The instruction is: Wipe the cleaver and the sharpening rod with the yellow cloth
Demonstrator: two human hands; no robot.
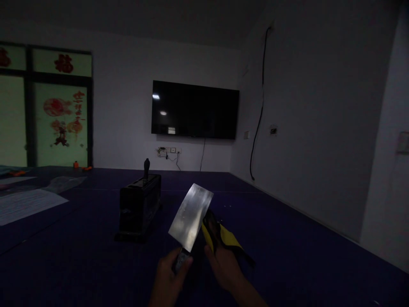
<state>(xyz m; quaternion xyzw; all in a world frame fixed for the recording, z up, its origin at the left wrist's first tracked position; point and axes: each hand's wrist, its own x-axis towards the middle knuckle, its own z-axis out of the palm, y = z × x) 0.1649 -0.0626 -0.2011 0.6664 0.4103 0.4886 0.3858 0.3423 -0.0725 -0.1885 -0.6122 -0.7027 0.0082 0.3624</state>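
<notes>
A cleaver [191, 215] with a broad shiny blade is raised at a tilt above the dark blue tabletop [96, 264]. My left hand [169, 270] is closed round its dark handle, with the blade pointing up and away. My right hand [225, 262] grips a yellow and black cloth [228, 238] at the right side of the blade. The cloth's dark part meets or overlaps the blade's right edge; the dim light hides exactly how. Left of the cleaver stands a glossy black block [139, 209], with a black handle [146, 168] sticking up from its top.
Printed paper [32, 204] and clear plastic [67, 183] lie at the left. A small orange bottle [76, 164] stands at the back left. Tiny light bits [227, 206] dot the surface beyond the cloth. A television [194, 110] hangs on the far wall; a black cable [260, 115] dangles at right.
</notes>
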